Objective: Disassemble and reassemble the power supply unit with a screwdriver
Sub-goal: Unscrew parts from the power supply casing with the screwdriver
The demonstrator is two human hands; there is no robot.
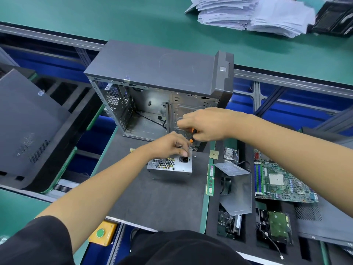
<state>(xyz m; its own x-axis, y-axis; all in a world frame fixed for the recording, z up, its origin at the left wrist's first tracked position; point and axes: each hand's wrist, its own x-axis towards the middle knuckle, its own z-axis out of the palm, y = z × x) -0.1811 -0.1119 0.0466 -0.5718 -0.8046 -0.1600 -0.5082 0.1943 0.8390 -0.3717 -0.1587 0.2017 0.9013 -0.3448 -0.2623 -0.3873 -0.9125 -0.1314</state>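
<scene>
Head view looks down on a power supply unit (169, 165) standing on a dark mat (152, 196) just in front of an open computer case (158, 88), its perforated socket face turned up toward the camera. Slipping is the main risk: the screwdriver (191, 137) comes down at a slant toward the upper right corner of that face, and if its tip is not seated squarely in a screw head it could cam out, round the screw or skid across the metal into the fingers close beside it. A loosened screw could also roll off among the parts to the right, where a CPU chip (214, 154), a RAM stick (210, 180) and a motherboard (282, 180) lie near. The unit stands on a narrow side, so downward pressure off centre could tip it. The right hand (206, 125) is closed round the orange-and-black handle, wrist raised and forearm reaching in from the right. The left hand (172, 144) rests on the unit's top edge with fingers curled at the shaft, probably pinching it or a screw there, though the tip is hidden, so I cannot tell which.
</scene>
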